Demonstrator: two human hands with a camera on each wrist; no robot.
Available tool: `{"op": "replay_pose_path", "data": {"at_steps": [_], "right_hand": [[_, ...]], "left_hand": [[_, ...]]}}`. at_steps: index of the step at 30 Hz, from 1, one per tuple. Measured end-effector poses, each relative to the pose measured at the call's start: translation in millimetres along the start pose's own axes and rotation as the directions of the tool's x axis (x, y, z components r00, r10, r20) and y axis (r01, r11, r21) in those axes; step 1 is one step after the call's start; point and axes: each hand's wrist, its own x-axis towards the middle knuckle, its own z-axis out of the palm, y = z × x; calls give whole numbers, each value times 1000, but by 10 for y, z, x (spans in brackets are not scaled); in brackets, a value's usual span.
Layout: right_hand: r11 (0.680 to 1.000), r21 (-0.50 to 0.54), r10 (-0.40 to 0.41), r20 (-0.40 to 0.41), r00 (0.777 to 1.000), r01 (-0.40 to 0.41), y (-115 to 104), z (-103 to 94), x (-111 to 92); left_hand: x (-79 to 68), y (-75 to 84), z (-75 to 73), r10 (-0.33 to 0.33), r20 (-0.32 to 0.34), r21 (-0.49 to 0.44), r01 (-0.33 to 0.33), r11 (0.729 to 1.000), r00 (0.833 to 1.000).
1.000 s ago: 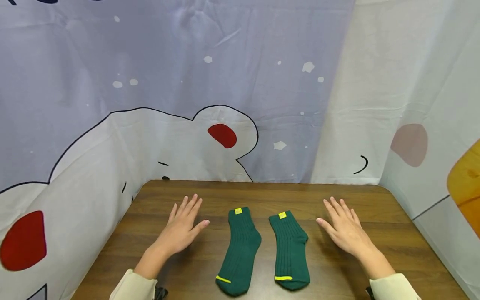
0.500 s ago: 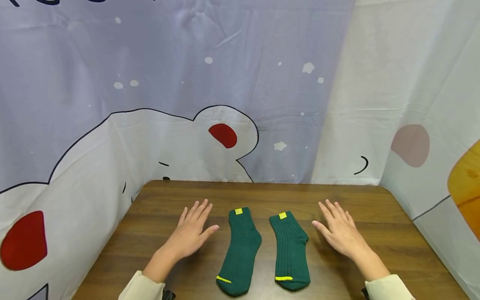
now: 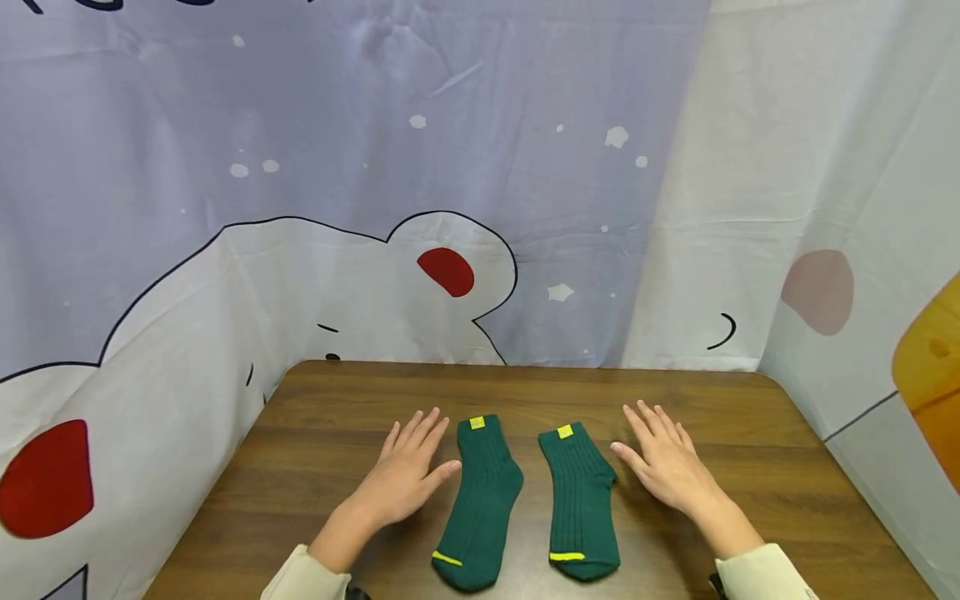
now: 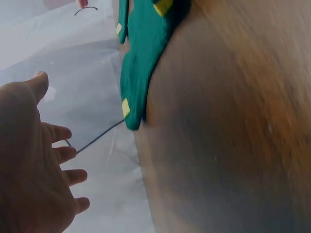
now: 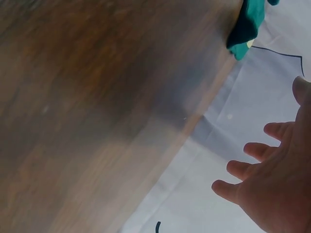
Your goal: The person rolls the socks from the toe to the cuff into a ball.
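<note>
Two dark green ribbed socks lie flat, side by side, cuffs toward the back, each with a yellow tag at the cuff and a yellow line at the toe. The left sock (image 3: 482, 504) is nearest my left hand (image 3: 406, 477), whose thumb tip comes close to its edge. My right hand (image 3: 667, 462) hovers to the right of the right sock (image 3: 583, 508), fingers spread and nothing held. In the left wrist view, the left palm (image 4: 34, 170) appears beside the left sock (image 4: 141, 58). From the right wrist, a green sock (image 5: 247, 29) shows at the top, apart from the fingers.
Both socks lie on a brown wood-grain table (image 3: 360, 379) with rounded back corners. Behind it and at both sides hangs a printed cloth (image 3: 555, 192) with cartoon shapes. Cream sleeves (image 3: 765, 575) cover the forearms.
Both hands have moved inward toward the socks, the left one rightward and the right one leftward, each also slightly nearer the person. The socks have stayed in place.
</note>
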Motion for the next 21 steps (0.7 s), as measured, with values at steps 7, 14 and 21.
{"op": "replay_pose_path", "data": {"at_steps": [7, 14, 21], "right_hand": [[1000, 4, -5, 1, 1000, 5, -50, 36, 26], [1000, 15, -13, 4, 1000, 13, -91, 78, 65], [1000, 23, -15, 12, 1000, 14, -159, 114, 93]], "left_hand": [[17, 105, 43, 34, -7, 3, -34, 999, 999], [54, 212, 80, 41, 9, -17, -41, 999, 999], [94, 333, 158, 43, 2, -8, -43, 999, 999]]}}
